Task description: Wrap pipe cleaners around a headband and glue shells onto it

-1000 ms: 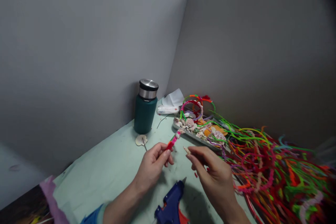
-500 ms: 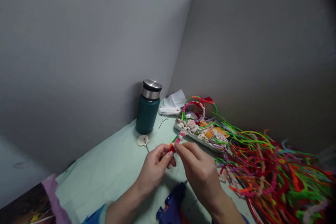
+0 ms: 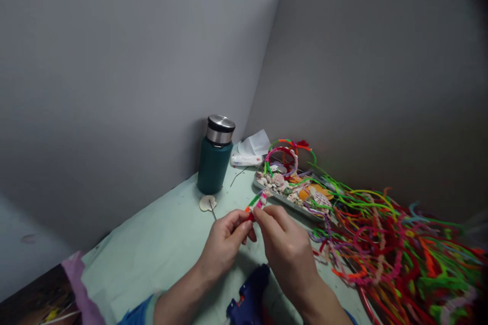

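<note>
Near the middle of the table, my left hand [image 3: 227,238] pinches a short multicoloured pipe-cleaner band [image 3: 259,200] between thumb and fingers. Green, orange, red and pink show on the band, with small pale lumps like shells along it. My right hand [image 3: 286,237] closes on the same piece from the other side, thumb and forefinger pressed against it. The fingers hide its lower part. Below the hands lies a blue glue gun [image 3: 249,297], cut off by the frame's bottom edge. A flat pale shell [image 3: 207,203] with a thin dark wire rests beyond my left hand.
A dark teal bottle [image 3: 215,162] stands by the left partition. A grey tray [image 3: 292,204] of shells and pipe-cleaner rings [image 3: 282,150] sits behind the hands. Tangled pipe cleaners [image 3: 407,254] cover the right side. White paper [image 3: 256,143] lies in the corner.
Both hands keep their grip on the band, which has turned slightly so that more of its green side shows. My right hand has shifted a little to the left.
</note>
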Available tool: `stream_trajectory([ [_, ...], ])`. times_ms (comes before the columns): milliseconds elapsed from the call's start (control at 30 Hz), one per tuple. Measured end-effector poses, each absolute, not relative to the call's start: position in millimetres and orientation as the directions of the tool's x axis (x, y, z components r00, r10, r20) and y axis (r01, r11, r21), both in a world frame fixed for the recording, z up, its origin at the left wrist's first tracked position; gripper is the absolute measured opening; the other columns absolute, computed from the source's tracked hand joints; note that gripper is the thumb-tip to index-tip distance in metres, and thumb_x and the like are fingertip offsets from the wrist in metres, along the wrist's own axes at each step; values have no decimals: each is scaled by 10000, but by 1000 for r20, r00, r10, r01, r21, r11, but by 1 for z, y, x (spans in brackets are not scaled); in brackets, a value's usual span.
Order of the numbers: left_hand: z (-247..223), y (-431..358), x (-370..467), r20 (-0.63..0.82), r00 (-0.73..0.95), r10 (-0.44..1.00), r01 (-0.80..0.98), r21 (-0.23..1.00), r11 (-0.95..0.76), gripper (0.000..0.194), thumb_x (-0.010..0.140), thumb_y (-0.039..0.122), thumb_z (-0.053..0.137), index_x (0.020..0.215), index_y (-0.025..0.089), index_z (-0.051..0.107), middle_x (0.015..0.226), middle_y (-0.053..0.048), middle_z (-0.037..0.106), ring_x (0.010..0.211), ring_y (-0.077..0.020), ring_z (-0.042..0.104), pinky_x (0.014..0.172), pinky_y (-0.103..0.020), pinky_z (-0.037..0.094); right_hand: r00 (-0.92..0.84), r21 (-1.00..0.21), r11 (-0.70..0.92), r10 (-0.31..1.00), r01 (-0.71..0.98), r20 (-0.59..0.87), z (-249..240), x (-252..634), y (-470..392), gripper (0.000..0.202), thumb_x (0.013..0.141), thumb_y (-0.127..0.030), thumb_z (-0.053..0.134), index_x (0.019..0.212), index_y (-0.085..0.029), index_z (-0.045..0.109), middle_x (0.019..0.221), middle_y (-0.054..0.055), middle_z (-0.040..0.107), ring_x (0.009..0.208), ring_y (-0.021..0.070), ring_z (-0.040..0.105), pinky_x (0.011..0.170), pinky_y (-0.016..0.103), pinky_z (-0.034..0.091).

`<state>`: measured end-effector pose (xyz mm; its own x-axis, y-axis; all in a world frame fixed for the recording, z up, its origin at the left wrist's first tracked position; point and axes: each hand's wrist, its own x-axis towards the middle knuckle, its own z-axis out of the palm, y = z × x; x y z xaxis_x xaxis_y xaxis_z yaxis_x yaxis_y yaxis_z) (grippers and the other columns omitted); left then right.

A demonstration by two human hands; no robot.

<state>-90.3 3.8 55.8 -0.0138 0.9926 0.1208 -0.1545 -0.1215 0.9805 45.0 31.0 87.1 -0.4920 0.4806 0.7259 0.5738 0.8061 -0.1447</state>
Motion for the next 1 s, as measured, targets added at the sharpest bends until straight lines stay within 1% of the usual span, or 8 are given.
stream_trajectory([
  [133,57,3,-90,124,-20,992,-153,980,-125,228,834,351,539,847,131,598,652,-6,567,596,-99,453,579,-217,361,-481,-140,796,484,589,731,85,44,31,242,912,-148,426,977,-166,658,817,80,632,697,136,610,589,204,462],
  [300,59,5,-96,141,-96,985,-164,974,-155,276,825,381,556,921,128,612,645,-6,571,594,-100,464,581,-219,367,-446,-115,783,462,612,767,98,53,21,337,900,-194,478,1227,-171,557,901,90,668,753,148,644,638,214,485],
  [433,58,6,-102,128,-110,986,-287,945,-155,287,832,410,545,914,141,603,589,16,528,553,-92,454,560,-216,390,-291,-237,700,546,674,786,98,78,23,294,878,-266,519,1157,-216,597,1001,97,653,783,177,642,673,260,501],
  [533,58,5,-103,117,-35,993,-443,888,-120,286,822,423,552,888,147,588,543,35,457,524,-92,410,521,-227,427,-191,-366,611,656,702,730,89,95,33,345,856,-349,549,1169,-206,572,1062,108,625,661,157,613,583,265,498],
  [633,58,4,-101,114,35,993,-506,859,-81,312,810,450,559,854,142,581,508,45,408,494,-86,370,465,-213,409,-242,-480,601,749,639,616,84,99,39,307,853,-388,547,1081,-191,603,921,75,652,576,139,572,501,240,463],
  [767,58,6,-99,112,-82,990,-408,903,-136,305,822,429,557,922,141,569,576,34,475,488,-63,404,480,-190,381,-276,-634,525,847,568,454,81,92,36,315,887,-418,478,723,-187,615,586,8,584,520,136,541,452,212,405],
  [900,60,7,-98,138,-296,945,-195,960,-201,445,778,398,614,1163,207,500,795,12,548,500,-61,479,466,-197,417,-250,-726,428,904,539,347,76,87,34,379,880,-462,469,658,-179,590,548,-1,567,467,120,518,411,202,367],
  [1000,58,7,-98,177,-376,909,-30,979,-203,419,767,381,627,1150,222,566,793,1,584,527,-86,495,480,-215,450,-259,-719,426,905,549,338,74,84,33,377,876,-466,474,670,-177,602,533,-5,561,447,118,513,402,201,364],
])
